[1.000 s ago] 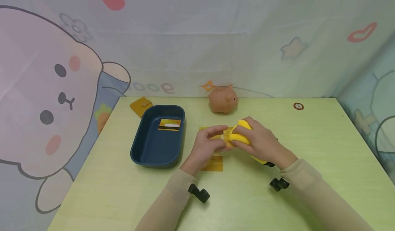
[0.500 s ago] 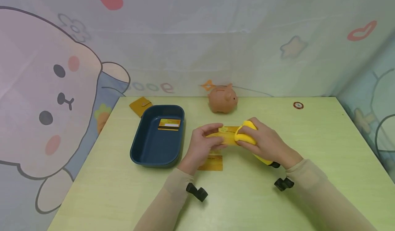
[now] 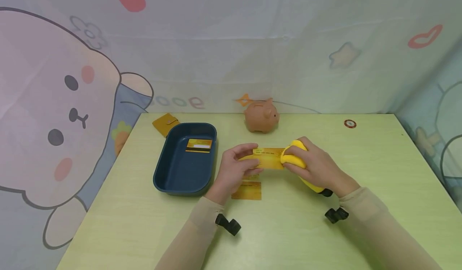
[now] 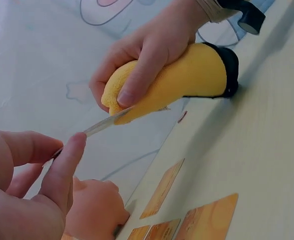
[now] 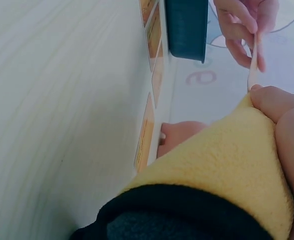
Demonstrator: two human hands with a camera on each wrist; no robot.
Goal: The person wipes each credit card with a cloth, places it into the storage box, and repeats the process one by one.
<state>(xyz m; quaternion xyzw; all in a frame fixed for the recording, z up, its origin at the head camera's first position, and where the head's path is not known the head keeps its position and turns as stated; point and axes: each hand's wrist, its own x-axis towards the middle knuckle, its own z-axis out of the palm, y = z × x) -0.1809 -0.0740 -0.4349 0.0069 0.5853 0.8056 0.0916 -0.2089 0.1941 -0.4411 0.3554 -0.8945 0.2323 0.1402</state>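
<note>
A gold bank card (image 3: 268, 159) is held up level between the two hands. My left hand (image 3: 236, 169) pinches the card's left end between thumb and fingers. The right hand (image 3: 315, 166) grips a yellow fleecy cloth (image 4: 187, 75) with a black edge, folded over the card's right end. In the left wrist view the card (image 4: 102, 125) shows edge-on, its far end covered by the cloth. Below the hands more gold cards (image 3: 247, 191) lie flat on the table, partly hidden by my left hand in the head view.
Left of the hands stands a dark blue tray (image 3: 174, 177) with one gold card (image 3: 199, 145) in it. A mustard wallet (image 3: 165, 123) lies behind the tray. At the back are a piggy bank (image 3: 261, 117) and, farther right, a red-rimmed chip (image 3: 350, 123).
My right hand has slid to the right with the cloth along the card, baring more of its face. The left hand has shifted slightly left, still pinching the card.
</note>
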